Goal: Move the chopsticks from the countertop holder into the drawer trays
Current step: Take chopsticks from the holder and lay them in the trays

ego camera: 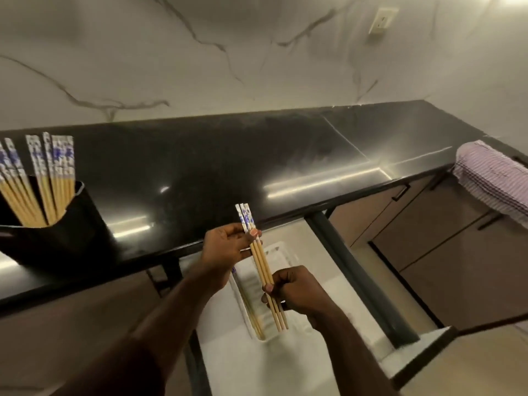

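Observation:
A small bundle of wooden chopsticks [261, 261] with blue-and-white patterned tops hangs over the open drawer. My left hand [225, 247] pinches it near the patterned end. My right hand [294, 290] grips it lower down, near the tips. Below them a white tray [283, 251] lies in the drawer [328, 284], with some chopsticks [253, 312] along its left side. At the far left of the countertop stands a black holder [71, 224] with several more chopsticks [43, 178] upright in it.
The black countertop [228, 161] runs across the view below a marble wall with an outlet [383, 20]. A pink striped cloth [491, 178] hangs over the counter's right end. Brown cabinet fronts [445, 244] sit to the right of the drawer's dark side rail [351, 270].

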Action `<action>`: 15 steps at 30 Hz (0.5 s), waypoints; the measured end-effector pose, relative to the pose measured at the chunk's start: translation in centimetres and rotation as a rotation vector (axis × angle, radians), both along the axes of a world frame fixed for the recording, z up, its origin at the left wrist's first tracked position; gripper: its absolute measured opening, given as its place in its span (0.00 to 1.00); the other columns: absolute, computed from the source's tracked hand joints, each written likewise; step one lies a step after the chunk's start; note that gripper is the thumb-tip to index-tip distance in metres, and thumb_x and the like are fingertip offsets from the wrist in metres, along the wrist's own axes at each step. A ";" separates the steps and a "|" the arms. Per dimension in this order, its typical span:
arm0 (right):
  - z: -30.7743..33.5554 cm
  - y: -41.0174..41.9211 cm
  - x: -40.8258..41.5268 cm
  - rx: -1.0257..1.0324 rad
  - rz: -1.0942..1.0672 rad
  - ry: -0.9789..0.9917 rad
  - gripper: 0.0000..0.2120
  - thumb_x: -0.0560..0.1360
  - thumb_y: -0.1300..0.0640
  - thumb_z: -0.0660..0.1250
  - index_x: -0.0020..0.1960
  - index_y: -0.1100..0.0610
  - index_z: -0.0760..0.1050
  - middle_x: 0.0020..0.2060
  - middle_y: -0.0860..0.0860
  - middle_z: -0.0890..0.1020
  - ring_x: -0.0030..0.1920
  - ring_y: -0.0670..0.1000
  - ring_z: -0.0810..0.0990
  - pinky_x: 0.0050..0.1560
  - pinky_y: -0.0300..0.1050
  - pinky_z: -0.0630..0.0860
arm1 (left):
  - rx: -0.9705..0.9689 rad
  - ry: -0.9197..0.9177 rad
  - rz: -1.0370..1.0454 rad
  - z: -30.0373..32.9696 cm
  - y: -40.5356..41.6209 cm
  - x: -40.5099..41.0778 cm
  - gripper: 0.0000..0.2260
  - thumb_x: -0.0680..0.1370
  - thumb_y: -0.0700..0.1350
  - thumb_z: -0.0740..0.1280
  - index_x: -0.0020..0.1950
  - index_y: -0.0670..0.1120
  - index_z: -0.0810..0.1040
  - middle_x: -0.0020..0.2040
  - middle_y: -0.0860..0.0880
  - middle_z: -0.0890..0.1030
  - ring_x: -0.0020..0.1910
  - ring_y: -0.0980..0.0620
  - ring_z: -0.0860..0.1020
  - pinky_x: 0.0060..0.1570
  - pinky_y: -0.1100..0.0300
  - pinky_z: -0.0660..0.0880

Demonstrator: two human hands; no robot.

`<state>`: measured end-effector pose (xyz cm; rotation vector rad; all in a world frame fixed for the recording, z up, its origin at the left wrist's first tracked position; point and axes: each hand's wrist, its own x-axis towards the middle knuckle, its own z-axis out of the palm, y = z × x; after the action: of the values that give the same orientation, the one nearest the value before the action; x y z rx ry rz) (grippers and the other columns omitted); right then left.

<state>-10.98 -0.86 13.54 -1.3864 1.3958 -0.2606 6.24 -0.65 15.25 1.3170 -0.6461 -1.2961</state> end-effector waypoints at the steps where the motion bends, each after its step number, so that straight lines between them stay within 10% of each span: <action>1: -1.4 -0.1 -0.4 0.001 -0.013 0.033 0.06 0.74 0.61 0.69 0.44 0.65 0.82 0.41 0.61 0.86 0.43 0.59 0.86 0.49 0.57 0.83 | 0.029 -0.026 -0.002 -1.6 -0.3 -0.6 0.06 0.76 0.37 0.69 0.53 0.40 0.80 0.46 0.43 0.85 0.42 0.50 0.85 0.38 0.63 0.80; 10: -12.6 -0.9 -0.3 -0.049 -0.074 0.204 0.11 0.75 0.64 0.66 0.35 0.54 0.80 0.32 0.50 0.84 0.34 0.48 0.82 0.35 0.38 0.78 | 0.235 -0.261 -0.130 -14.7 -2.1 -2.5 0.04 0.78 0.40 0.69 0.52 0.44 0.81 0.45 0.44 0.84 0.43 0.48 0.82 0.46 0.55 0.80; 15: -15.5 -1.5 0.7 -0.110 -0.052 0.296 0.07 0.75 0.59 0.67 0.42 0.57 0.83 0.35 0.52 0.85 0.38 0.51 0.83 0.40 0.45 0.79 | 0.239 -0.724 -0.127 -17.0 -2.8 -2.7 0.09 0.76 0.44 0.71 0.55 0.44 0.81 0.48 0.49 0.84 0.47 0.50 0.82 0.50 0.54 0.79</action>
<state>-10.32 -2.36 -1.97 -1.5263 1.6833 -0.1727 3.53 -3.40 -1.75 1.9942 -1.1069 -0.9930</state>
